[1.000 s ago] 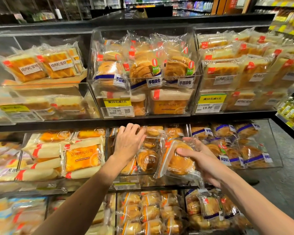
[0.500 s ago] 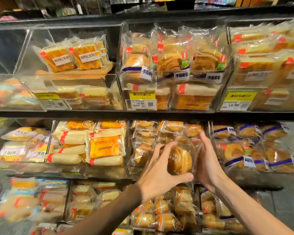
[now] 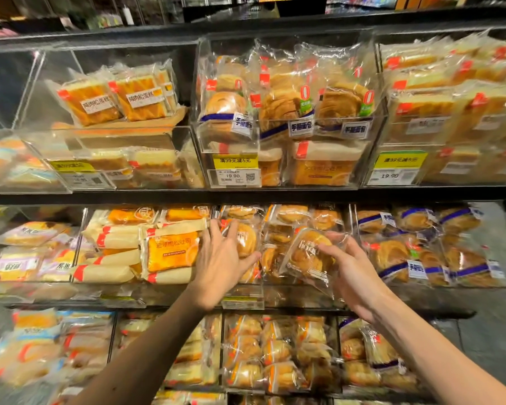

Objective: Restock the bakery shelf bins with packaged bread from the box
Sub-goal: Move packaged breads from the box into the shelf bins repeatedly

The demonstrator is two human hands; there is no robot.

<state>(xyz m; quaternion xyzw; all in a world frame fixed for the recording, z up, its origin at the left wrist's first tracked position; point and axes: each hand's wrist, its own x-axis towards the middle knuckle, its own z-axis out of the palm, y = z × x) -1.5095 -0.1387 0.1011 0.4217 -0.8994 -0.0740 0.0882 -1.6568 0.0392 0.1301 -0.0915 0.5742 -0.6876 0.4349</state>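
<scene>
My right hand (image 3: 354, 276) grips a clear pack of round bread (image 3: 306, 255) and holds it tilted at the front of the middle-shelf clear bin (image 3: 289, 298). That bin holds several similar round-bread packs. My left hand (image 3: 219, 261) is at the bin's left side. Its straight, spread fingers and thumb press against another round-bread pack (image 3: 247, 239) standing inside. The box is not in view.
Left of the hands, a bin holds orange toast packs (image 3: 170, 252). To the right are blue-banded bread packs (image 3: 415, 258). Full clear bins with yellow price tags (image 3: 235, 161) line the shelf above. More bread bins (image 3: 275, 355) sit below. Grey floor (image 3: 491, 340) shows at right.
My left hand let go of the pack both hands held and moved left onto a pack in the bin. My right hand keeps that pack, now lower and further right.
</scene>
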